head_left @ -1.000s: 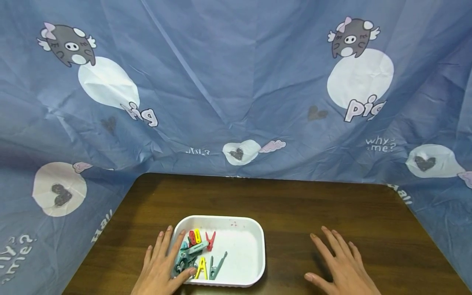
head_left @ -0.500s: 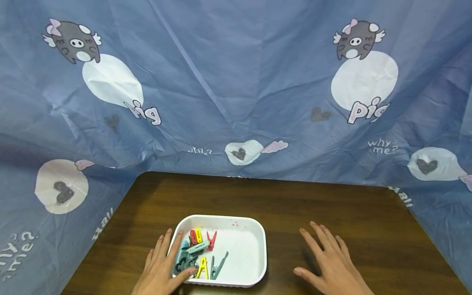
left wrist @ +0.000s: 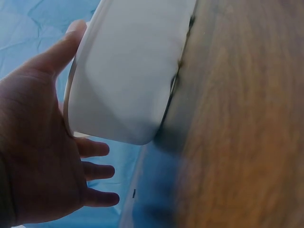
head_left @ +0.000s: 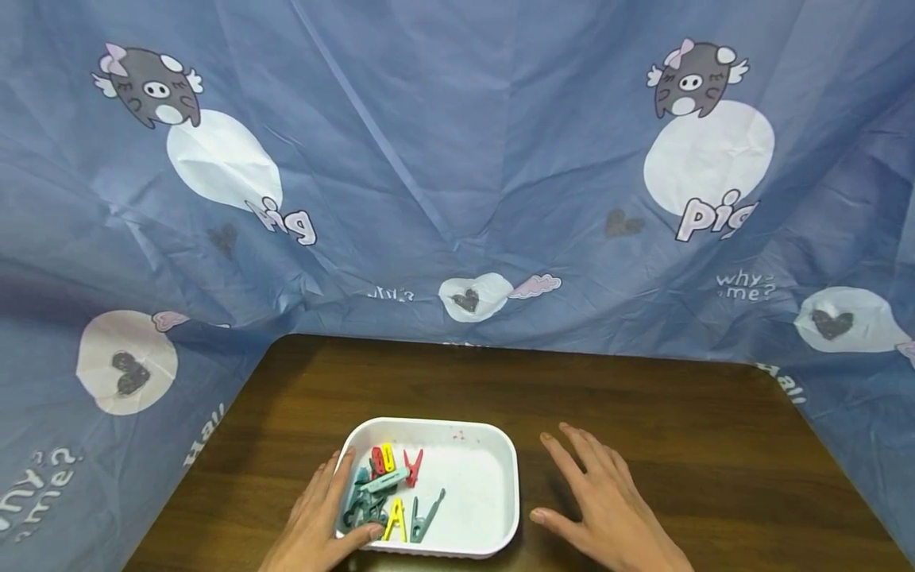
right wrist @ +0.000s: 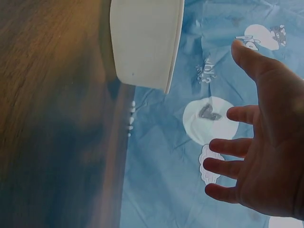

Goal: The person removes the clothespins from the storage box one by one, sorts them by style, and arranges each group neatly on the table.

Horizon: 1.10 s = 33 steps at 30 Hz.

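Note:
A white plastic tray (head_left: 472,496) stands near the front of the table. Heaped toward its left side are several clothespins: a pale green one (head_left: 384,481), a yellow one (head_left: 396,520), a red one (head_left: 414,467) and dark green ones (head_left: 427,518). My left hand (head_left: 309,512) lies along the tray's left side, thumb over the near-left corner; in the left wrist view the thumb and palm are against the tray wall (left wrist: 128,66). To the right of the tray, apart from it, my right hand (head_left: 604,500) hovers with fingers spread, holding nothing.
A dark brown wooden table (head_left: 643,405) extends behind and to both sides of the tray. Blue printed cloth (head_left: 400,159) hangs along the back and sides of the table.
My right hand has moved left, closer to the tray. My left hand stays at the tray's left side, now slightly closer against it. The clothespins have not moved within the tray.

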Motion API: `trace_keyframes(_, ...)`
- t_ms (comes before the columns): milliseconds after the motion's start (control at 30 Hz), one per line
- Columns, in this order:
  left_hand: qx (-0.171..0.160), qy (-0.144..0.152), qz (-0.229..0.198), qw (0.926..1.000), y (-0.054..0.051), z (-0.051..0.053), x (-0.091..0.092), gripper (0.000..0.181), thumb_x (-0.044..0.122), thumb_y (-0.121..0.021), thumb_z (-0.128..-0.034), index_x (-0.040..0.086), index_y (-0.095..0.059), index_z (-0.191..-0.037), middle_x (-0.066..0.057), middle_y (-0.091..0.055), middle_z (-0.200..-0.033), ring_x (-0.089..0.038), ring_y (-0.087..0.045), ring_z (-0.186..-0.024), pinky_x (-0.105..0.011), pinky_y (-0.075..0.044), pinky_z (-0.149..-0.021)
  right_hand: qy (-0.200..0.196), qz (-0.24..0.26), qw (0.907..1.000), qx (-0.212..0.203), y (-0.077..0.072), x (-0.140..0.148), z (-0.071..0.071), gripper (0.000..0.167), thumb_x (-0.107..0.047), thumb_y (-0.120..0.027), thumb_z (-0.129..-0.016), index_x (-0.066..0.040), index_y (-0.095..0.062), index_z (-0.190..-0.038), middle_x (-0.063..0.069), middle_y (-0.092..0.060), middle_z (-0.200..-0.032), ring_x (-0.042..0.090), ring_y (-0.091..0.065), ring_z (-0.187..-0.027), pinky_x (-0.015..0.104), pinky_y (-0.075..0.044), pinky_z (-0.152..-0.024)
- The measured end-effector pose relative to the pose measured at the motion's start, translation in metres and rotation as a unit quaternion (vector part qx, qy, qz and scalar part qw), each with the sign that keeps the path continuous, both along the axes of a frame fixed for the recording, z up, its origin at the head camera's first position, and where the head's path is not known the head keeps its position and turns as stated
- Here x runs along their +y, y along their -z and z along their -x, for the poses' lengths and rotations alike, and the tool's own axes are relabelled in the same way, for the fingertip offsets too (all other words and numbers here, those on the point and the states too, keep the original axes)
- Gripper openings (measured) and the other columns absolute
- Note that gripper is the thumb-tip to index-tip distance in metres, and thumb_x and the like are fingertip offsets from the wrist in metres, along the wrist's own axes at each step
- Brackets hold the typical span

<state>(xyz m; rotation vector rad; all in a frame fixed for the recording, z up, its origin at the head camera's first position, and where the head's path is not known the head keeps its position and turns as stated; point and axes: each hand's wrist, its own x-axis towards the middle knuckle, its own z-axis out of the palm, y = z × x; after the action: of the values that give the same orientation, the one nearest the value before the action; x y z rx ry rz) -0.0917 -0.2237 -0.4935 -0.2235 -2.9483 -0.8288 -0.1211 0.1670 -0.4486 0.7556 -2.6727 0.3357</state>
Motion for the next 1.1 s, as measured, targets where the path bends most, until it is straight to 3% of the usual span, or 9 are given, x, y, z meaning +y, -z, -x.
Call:
trace_keyframes(200,0.035,0.019,-0.013,0.9991,0.004,0.000,0.000,0.110,0.054,-0.080,-0.0760,0.000,-0.027,-0.155,-0.030,-0.039,-0.155,-0.053,-0.040,-0.139,-0.068,-0.037,-0.107,-0.002,0.001,1.0000,-0.004,0.001,-0.007,0.002,0.086,-0.061,-0.071,-0.083,-0.014,-0.045,-0.151,0.017,-0.050,-0.150,0.041,-0.050,-0.135,0.061,-0.045,-0.101)
trace_keyframes(400,0.000,0.019,-0.040,0.9990,0.004,-0.002,-0.002,0.120,0.052,-0.082,-0.0733,-0.002,-0.017,-0.158,-0.033,-0.036,-0.156,-0.056,-0.039,-0.138,-0.070,-0.037,-0.107,0.000,0.004,0.9999,-0.015,0.003,-0.012,0.003,0.088,-0.065,-0.069,-0.084,-0.017,-0.042,-0.153,0.017,-0.050,-0.150,0.039,-0.049,-0.136,0.060,-0.044,-0.102)
trace_keyframes(467,0.003,0.023,-0.042,0.9988,0.005,-0.002,-0.003,0.124,0.052,-0.084,-0.0715,-0.002,-0.015,-0.159,-0.035,-0.038,-0.154,-0.057,-0.040,-0.137,-0.070,-0.039,-0.105,-0.001,0.004,1.0000,-0.009,0.005,-0.014,0.004,0.088,-0.065,-0.069,-0.083,-0.017,-0.043,-0.152,0.016,-0.051,-0.148,0.038,-0.050,-0.135,0.058,-0.045,-0.102)
trace_keyframes(700,0.057,0.040,-0.035,0.9970,0.012,-0.002,-0.004,0.131,0.050,-0.089,-0.0655,-0.005,-0.015,-0.158,-0.035,-0.046,-0.147,-0.050,-0.050,-0.132,-0.065,-0.046,-0.100,-0.001,0.005,1.0000,-0.008,0.006,-0.023,0.006,0.088,-0.064,-0.073,-0.080,-0.019,-0.046,-0.150,0.011,-0.055,-0.141,0.033,-0.055,-0.125,0.054,-0.046,-0.096)
trace_keyframes(933,0.006,0.028,-0.055,0.9981,0.007,-0.003,-0.003,0.130,0.046,-0.089,-0.0682,-0.002,-0.009,-0.160,-0.033,-0.040,-0.153,-0.047,-0.046,-0.138,-0.063,-0.044,-0.105,-0.003,0.002,0.9997,-0.026,0.006,-0.033,0.007,0.087,-0.069,-0.065,-0.084,-0.023,-0.040,-0.154,0.008,-0.056,-0.136,0.029,-0.054,-0.122,0.051,-0.047,-0.096)
trace_keyframes(1100,0.008,0.030,-0.058,0.9978,0.006,-0.003,-0.003,0.128,0.047,-0.088,-0.0699,0.000,-0.011,-0.160,-0.032,-0.039,-0.154,-0.047,-0.046,-0.138,-0.062,-0.046,-0.103,-0.013,0.001,0.9998,-0.014,0.008,-0.040,0.009,0.084,-0.066,-0.065,-0.086,-0.020,-0.043,-0.152,0.008,-0.057,-0.133,0.028,-0.056,-0.119,0.051,-0.048,-0.095)
